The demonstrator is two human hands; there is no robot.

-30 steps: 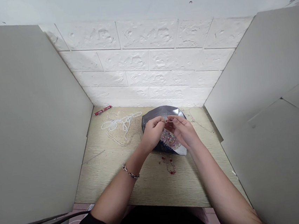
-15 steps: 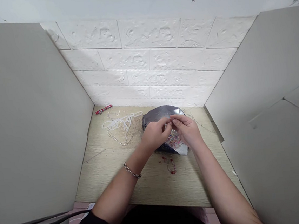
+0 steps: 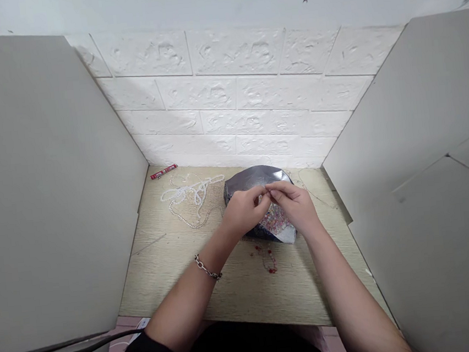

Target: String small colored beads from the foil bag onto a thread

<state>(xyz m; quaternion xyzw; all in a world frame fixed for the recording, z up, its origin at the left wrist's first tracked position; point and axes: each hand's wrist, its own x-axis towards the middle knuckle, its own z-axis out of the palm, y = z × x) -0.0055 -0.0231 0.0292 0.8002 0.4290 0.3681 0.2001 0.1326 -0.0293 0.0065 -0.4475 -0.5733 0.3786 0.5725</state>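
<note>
My left hand [image 3: 244,212] and my right hand [image 3: 294,206] meet fingertip to fingertip above a dark foil bag [image 3: 251,179] that lies on the wooden table [image 3: 228,287]. Both hands pinch something tiny between thumb and fingers; it is too small to name. Small multicoloured beads [image 3: 275,220] show inside the bag's open mouth under my hands. A short strand of red beads [image 3: 267,258] lies on the table just in front of the bag. A chain bracelet [image 3: 206,269] is on my left wrist.
White bead strings [image 3: 188,194] lie tangled at the back left of the table. A small red object [image 3: 163,172] rests by the white brick wall. A thin wire [image 3: 149,244] lies at the left. Grey partition boards [image 3: 49,188] close both sides.
Both hands have shifted slightly right and closer together over the bag; the pinch has stayed closed. Nothing else on the table has moved.
</note>
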